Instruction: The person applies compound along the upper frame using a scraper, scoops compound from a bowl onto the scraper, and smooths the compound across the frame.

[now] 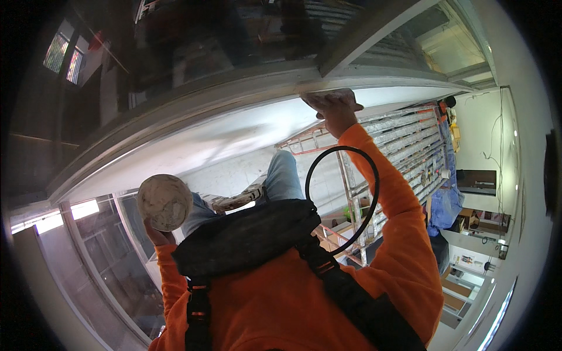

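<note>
While the left hand [153,234] cups a round, whitish, plaster-smeared ball-like thing [164,202] from below at the left, fingers curled around its underside, the person's black chest pack [246,237] sits near the middle with a black cable loop [342,199] just right of it. Further right and farther off, the right hand [333,108] grips a flat trowel blade [336,96], pressing it against the white plastered beam [222,137], with scaffolding [404,152] to its right.

A metal scaffold [410,152] with pale planks and orange rails stands below, running toward the right. A blue tarp [445,205] hangs at its far end. A glazed window frame [111,257] fills the lower left, and a stained-glass pane [65,55] shows at upper left. A black cable [342,199] loops above a dark bag [246,237].
</note>
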{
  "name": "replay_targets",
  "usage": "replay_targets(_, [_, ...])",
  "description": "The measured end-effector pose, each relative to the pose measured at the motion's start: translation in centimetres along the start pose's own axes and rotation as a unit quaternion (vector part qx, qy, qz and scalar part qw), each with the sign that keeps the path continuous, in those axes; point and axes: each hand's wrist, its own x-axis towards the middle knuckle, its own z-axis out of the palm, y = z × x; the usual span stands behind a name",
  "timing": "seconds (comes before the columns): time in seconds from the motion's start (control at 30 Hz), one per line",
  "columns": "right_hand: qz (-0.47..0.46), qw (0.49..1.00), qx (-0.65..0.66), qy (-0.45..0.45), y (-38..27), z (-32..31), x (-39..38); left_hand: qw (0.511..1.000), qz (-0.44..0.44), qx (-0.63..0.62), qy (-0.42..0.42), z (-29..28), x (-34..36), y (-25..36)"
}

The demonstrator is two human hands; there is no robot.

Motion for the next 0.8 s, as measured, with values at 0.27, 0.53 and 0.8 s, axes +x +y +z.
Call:
replay_targets(0.27, [0.343, 0.922, -0.030, -0.177, 3.4, -2.4, 0.0, 0.999, 0.003, -0.029, -0.013, 0.4, 0.3, -0.6])
replay_targets(0.53, [0.342, 0.910, 0.057, -0.228, -1.2, 0.9, 5.9, 0.997, 0.035, 0.030, -0.053, -3.2, 1.3, -0.5])
replay_targets(0.8, [0.120, 0.932, 0.288, -0.184, -14.3, -6.5, 9.4, 0.993, 0.079, 0.083, -0.024, -6.3, 2.6, -2.4])
